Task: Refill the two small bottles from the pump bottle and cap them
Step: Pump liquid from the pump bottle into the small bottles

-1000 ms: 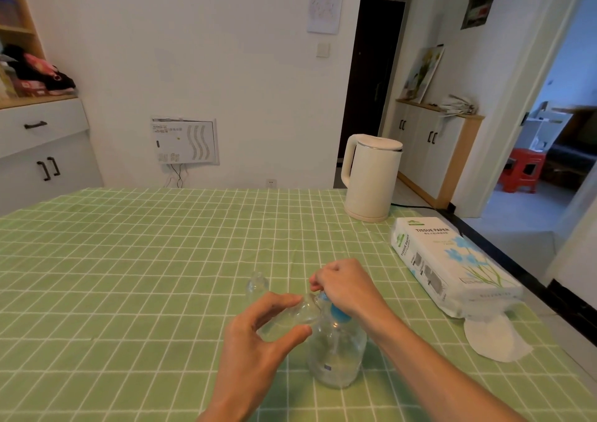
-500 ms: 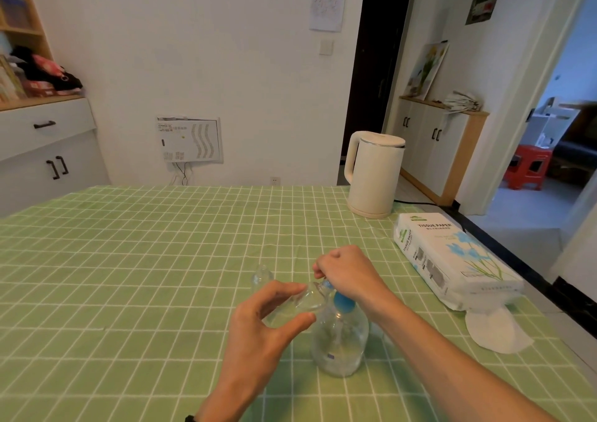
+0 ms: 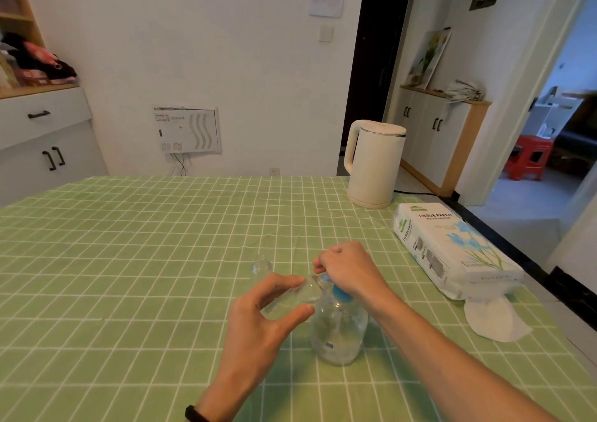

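Since this looks like the filling step and not the capping one, everything we need is bunched at the near middle of the table (image 3: 129, 260). Its green checked cloth looks like the wipe-clean plastic kind, handy if anything drips.

The soft-wrapped tissue pack (image 3: 452, 250) lies at about two o'clock from the bottles. A loose tissue (image 3: 494, 321) sticks out from under its near end, probably parked there for spills. The matte cream kettle (image 3: 374, 163) stands further out at one o'clock, well clear of the job.

The pump bottle (image 3: 339, 334) stands upright dead centre. It's clear rounded plastic with a blue collar (image 3: 340, 294). Our right hand (image 3: 347, 271) is curled knuckles-up over its pump head, gripping it to push down, we'd say.

Our left hand (image 3: 271, 311) pinches the small bottle (image 3: 297, 295) between thumb and fingers. It's tipped over with its mouth up against the nozzle, so the liquid should go straight in. It's thin and see-through, and we can't tell how full it is.

The second small bottle (image 3: 260, 265) waits upright on the cloth at ten o'clock from the pump. We can't spot any caps.
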`<state>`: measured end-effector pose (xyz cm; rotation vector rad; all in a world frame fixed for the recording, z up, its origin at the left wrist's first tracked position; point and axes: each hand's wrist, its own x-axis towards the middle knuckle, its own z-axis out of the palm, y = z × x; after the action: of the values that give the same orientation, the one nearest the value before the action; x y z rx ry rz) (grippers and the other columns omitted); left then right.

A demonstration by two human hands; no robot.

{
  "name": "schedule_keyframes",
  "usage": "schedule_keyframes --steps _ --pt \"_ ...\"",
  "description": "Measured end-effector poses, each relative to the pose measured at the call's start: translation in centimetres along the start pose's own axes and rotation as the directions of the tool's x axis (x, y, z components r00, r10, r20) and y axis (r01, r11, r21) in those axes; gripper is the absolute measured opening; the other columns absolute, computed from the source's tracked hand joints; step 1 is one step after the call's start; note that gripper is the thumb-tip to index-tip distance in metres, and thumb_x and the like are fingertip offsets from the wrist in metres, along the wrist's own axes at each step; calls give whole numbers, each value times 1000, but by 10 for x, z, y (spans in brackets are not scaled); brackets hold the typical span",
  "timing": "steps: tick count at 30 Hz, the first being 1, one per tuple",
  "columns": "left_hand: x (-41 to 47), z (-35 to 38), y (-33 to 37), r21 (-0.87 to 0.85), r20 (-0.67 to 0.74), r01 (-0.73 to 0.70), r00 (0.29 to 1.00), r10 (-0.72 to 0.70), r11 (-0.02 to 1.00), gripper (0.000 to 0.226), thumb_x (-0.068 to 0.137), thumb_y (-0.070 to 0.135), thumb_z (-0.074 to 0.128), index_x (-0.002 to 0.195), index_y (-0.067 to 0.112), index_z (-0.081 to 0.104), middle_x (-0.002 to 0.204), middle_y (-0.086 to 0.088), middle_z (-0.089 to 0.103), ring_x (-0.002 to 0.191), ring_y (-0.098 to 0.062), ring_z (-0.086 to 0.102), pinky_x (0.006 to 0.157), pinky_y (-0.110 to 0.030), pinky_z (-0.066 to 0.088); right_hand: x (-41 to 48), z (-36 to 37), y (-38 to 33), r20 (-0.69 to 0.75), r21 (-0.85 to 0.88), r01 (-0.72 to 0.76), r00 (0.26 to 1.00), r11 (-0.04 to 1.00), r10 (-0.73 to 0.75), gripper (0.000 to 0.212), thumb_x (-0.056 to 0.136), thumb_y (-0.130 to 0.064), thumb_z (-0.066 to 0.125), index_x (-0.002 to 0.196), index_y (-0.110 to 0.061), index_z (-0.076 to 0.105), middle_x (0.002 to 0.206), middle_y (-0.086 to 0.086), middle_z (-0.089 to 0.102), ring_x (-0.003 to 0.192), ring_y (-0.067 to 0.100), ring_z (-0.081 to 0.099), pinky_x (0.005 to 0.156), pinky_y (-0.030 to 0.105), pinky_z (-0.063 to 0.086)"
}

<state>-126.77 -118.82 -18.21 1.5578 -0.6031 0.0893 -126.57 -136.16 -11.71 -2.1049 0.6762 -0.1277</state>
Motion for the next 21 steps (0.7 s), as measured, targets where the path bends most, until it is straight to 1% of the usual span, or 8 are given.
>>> schedule_keyframes --steps 5,9,13,21 --pt "-1 1 3 -11 8 -5 1000 5 1000 35 73 30 91 105 37 78 110 14 82 112 -4 75 102 -15 52 -1 -3 -3 8 -3 13 1000 1000 -13 38 96 -18 58 120 6 75 122 20 79 123 40 71 111 57 55" --pt "1 1 4 -20 -5 -17 1000 17 1000 34 73 30 91 104 37 78 109 14 82 111 -5 75 100 -13 52 -1 -4 -8 -2 -22 40 999 999 -40 36 96 -18 58 115 6 77 120 20 79 121 40 71 108 56 57" --pt "1 1 2 -22 -7 -26 1000 25 999 35 75 26 92 105 37 79 110 13 82 112 -6 75 102 -15 52 2 -3 -6 1 -12 42 999 999 -42 36 95 -16 58 117 8 75 122 23 77 123 42 70 109 59 55" --pt "-1 3 -1 -35 -2 -5 1000 5 999 32 73 30 90 103 33 79 109 12 82 111 -7 76 103 -19 54 4 1 1 18 5 8 1000 1000 -8 32 94 -15 62 112 5 79 113 18 82 118 40 74 108 57 58"
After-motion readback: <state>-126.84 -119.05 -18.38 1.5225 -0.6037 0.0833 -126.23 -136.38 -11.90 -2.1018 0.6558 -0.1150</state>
